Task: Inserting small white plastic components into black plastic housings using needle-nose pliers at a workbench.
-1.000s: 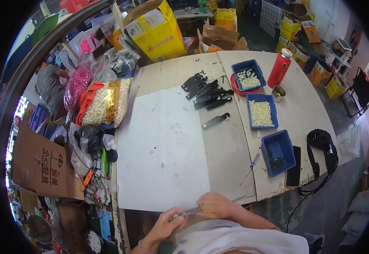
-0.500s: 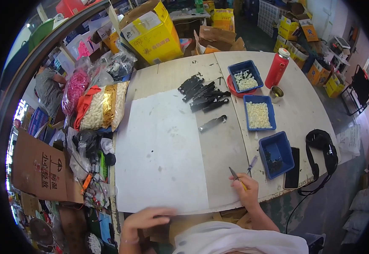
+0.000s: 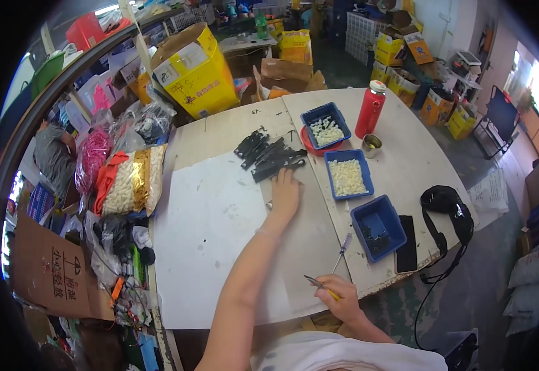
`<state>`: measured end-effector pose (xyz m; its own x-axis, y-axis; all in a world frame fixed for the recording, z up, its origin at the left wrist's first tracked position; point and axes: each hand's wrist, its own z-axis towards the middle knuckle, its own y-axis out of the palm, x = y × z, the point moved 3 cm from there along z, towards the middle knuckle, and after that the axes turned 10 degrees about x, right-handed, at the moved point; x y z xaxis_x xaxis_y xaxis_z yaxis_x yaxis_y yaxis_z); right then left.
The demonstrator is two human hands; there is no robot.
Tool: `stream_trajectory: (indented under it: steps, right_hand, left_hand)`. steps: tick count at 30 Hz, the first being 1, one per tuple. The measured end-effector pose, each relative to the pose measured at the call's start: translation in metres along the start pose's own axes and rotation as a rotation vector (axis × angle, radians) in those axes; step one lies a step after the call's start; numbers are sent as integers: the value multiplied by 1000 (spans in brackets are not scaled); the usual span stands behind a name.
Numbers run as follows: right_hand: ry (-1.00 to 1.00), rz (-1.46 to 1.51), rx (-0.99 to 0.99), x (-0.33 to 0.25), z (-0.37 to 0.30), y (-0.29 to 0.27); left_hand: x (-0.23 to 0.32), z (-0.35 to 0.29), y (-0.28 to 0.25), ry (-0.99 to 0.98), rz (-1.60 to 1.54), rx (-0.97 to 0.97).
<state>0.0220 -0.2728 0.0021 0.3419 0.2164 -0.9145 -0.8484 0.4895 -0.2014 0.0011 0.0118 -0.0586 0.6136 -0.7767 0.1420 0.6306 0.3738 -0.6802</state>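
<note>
Your left hand [image 3: 286, 188] is at the near side of flat, dull-black strips [image 3: 266, 157], piled toward the table's [image 3: 405, 123] far edge; can't tell if the fingers grip one. Your right hand [image 3: 345, 298] is wrapped around yellow-handled pliers [image 3: 312, 281] by the near edge. Smooth white sheet [image 3: 201, 253] spreads left of your left arm [image 3: 244, 290] to the left and near edges. Rectangular blue bins [image 3: 368, 213] line up toward the right edge. Since half a second ago: left hand went from near edge to pile; pliers still held.

Blk parts [image 3: 274, 166], yel-handled pliers [image 3: 317, 284], blu bins [image 3: 375, 216], red btl [image 3: 370, 115].
</note>
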Motion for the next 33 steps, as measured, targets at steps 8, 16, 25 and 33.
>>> stream_trajectory:
  steps: [8,16,25,33]
  right_hand:
    - [102,-160,97,13,39,-23]
    - [58,-235,113,13,53,5]
    - [-191,-342,63,13,35,23]
    - [-522,-126,-384,19,1,22]
  left_hand:
    - [29,-34,-89,-245,-441,-119]
    - [66,-53,-173,-313,-476,-93]
    - [64,-77,-183,-297,-410,-71]
    - [68,-141,-243,-1291,-1358,-848]
